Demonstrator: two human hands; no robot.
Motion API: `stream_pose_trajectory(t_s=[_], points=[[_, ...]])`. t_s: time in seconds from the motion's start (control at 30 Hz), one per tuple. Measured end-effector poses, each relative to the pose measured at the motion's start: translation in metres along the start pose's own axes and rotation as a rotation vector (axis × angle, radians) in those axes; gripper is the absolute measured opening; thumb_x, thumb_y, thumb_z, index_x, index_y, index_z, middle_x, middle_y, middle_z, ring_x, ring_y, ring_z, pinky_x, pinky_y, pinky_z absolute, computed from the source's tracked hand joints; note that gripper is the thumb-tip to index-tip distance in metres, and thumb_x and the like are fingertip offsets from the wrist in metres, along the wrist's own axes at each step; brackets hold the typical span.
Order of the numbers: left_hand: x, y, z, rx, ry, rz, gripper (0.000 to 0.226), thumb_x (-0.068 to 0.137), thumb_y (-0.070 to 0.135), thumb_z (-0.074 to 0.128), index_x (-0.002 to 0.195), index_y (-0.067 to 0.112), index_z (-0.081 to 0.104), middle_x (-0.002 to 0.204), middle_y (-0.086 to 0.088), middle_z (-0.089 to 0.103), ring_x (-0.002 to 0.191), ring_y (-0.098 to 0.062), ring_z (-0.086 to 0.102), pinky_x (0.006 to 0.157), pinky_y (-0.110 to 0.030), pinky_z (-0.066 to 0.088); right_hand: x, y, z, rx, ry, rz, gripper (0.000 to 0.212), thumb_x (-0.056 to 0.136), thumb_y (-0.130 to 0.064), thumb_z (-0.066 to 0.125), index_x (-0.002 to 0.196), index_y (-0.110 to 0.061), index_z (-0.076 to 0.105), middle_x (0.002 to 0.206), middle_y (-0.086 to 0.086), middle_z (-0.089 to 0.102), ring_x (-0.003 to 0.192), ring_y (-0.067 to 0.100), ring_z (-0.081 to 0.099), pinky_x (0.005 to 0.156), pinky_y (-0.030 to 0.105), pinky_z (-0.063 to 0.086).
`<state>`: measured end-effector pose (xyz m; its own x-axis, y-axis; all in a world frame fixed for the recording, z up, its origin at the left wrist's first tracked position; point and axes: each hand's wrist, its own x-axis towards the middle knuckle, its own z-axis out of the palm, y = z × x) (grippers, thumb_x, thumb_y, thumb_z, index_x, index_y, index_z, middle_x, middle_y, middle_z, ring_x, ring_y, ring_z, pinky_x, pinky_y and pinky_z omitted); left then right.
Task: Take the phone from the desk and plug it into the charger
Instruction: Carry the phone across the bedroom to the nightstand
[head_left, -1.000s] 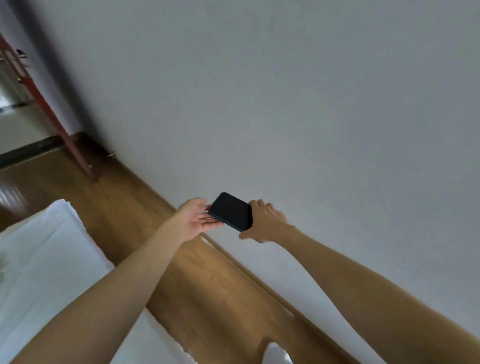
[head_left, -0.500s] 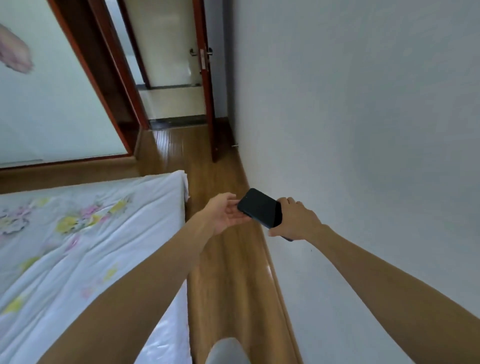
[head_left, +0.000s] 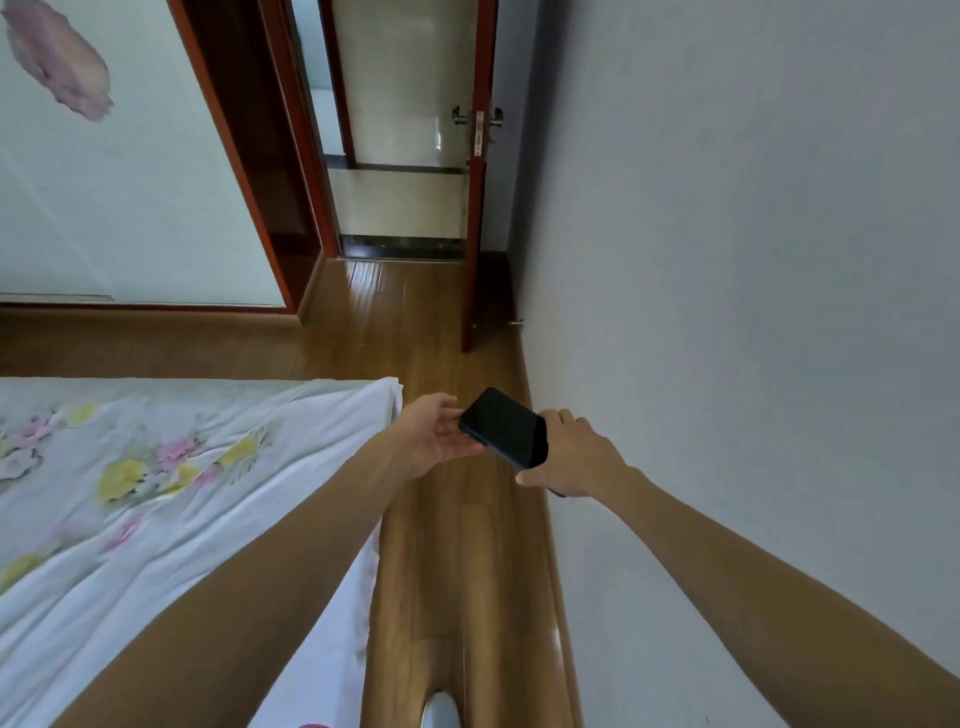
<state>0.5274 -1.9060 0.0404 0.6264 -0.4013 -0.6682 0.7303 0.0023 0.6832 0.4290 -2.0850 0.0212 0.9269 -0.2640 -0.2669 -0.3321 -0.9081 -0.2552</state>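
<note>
**Item: phone in transit, charger not yet reached**

Progress. The phone (head_left: 503, 434) is off the desk and carried in the air above the wooden floor (head_left: 441, 545), in the narrow aisle between the bed (head_left: 156, 493) and the wall (head_left: 727, 312). By judgement, the pickup is done; the plugging-in is not. No desk, charger or cable shows in the head view, so what remains is to find the charger and seat the plug.

Right hand (head_left: 574, 457). Clamped on the phone's near end, at 4 o'clock from the screen's middle; thumb below, fingers curled over the far edge. Screen dark, facing up, tilted.

Left hand (head_left: 434, 434). Open, palm up, fingers spread, at 9 o'clock from the phone. Its fingertips meet the phone's far left edge; whether they support it or merely touch cannot be told.

Surroundings. Open door (head_left: 475, 208) at 12 o'clock.
</note>
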Motion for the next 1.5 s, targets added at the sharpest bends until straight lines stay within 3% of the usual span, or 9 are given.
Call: stream_pose_trajectory(t_s=[0.23,0.47,0.63,0.73,0.8,0.93,1.33,1.5], points=[[0.075,0.08,0.006,-0.022,0.007,0.017,0.032,0.1,0.016,0.046,0.128,-0.001,0.05,0.119,-0.025,0.062,0.106,-0.039,0.067,0.085,-0.046,0.058,0.11,-0.002,-0.04,-0.036,-0.018,-0.028,0.088,0.069,-0.057,0.073,0.138,-0.017,0.035,0.131,0.01,0.047,0.118,0.029,0.047,0.09,0.046,0.05],[0.165,0.153,0.019,-0.008,0.022,0.006,0.037,0.101,0.017,0.045,0.131,-0.005,0.048,0.123,-0.029,0.061,0.106,-0.04,0.067,0.074,-0.043,0.059,0.234,0.01,-0.064,-0.052,-0.042,-0.089,0.099,0.066,-0.062,0.076,0.142,-0.016,0.032,0.136,0.01,0.045,0.124,0.03,0.045,0.094,0.048,0.048],[0.226,0.214,0.037,-0.073,0.07,0.026,0.039,0.102,0.015,0.043,0.135,-0.006,0.045,0.126,-0.029,0.058,0.112,-0.042,0.064,0.086,-0.048,0.057,0.33,0.019,-0.099,-0.088,-0.043,-0.15,0.102,0.065,-0.062,0.077,0.143,-0.017,0.03,0.137,0.009,0.044,0.126,0.029,0.044,0.094,0.047,0.047],[0.256,0.249,0.043,-0.095,0.087,0.049,0.039,0.102,0.015,0.043,0.134,-0.006,0.045,0.129,-0.03,0.057,0.11,-0.041,0.064,0.074,-0.043,0.058,0.384,0.018,-0.12,-0.116,-0.055,-0.196,0.104,0.066,-0.061,0.078,0.145,-0.016,0.029,0.14,0.01,0.042,0.128,0.03,0.042,0.095,0.047,0.047],[0.274,0.27,0.042,-0.119,0.104,0.05,0.038,0.102,0.015,0.042,0.134,-0.005,0.045,0.131,-0.03,0.056,0.112,-0.042,0.064,0.076,-0.043,0.058,0.417,0.014,-0.131,-0.142,-0.056,-0.221,0.103,0.067,-0.061,0.078,0.145,-0.015,0.029,0.14,0.01,0.042,0.128,0.03,0.043,0.094,0.048,0.047],[0.314,0.314,0.032,-0.166,0.117,0.043,0.04,0.103,0.015,0.04,0.136,-0.006,0.043,0.134,-0.031,0.055,0.117,-0.043,0.061,0.087,-0.045,0.054,0.482,0.0,-0.143,-0.161,-0.071,-0.25,0.102,0.067,-0.06,0.077,0.146,-0.015,0.029,0.139,0.009,0.042,0.127,0.03,0.042,0.096,0.05,0.046],[0.445,0.467,-0.036,-0.171,0.092,0.075,0.039,0.103,0.016,0.04,0.137,-0.002,0.043,0.131,-0.03,0.056,0.112,-0.042,0.063,0.076,-0.043,0.057,0.673,-0.075,-0.176,-0.121,-0.083,-0.255,0.103,0.066,-0.069,0.072,0.143,-0.017,0.03,0.137,0.007,0.043,0.125,0.029,0.043,0.097,0.051,0.046],[0.492,0.518,-0.061,-0.19,0.132,0.074,0.036,0.103,0.015,0.039,0.135,-0.001,0.044,0.127,-0.029,0.058,0.11,-0.042,0.064,0.08,-0.046,0.058,0.745,-0.101,-0.192,-0.117,-0.097,-0.311,0.101,0.068,-0.067,0.072,0.144,-0.017,0.03,0.139,0.008,0.042,0.127,0.029,0.042,0.099,0.053,0.044]])
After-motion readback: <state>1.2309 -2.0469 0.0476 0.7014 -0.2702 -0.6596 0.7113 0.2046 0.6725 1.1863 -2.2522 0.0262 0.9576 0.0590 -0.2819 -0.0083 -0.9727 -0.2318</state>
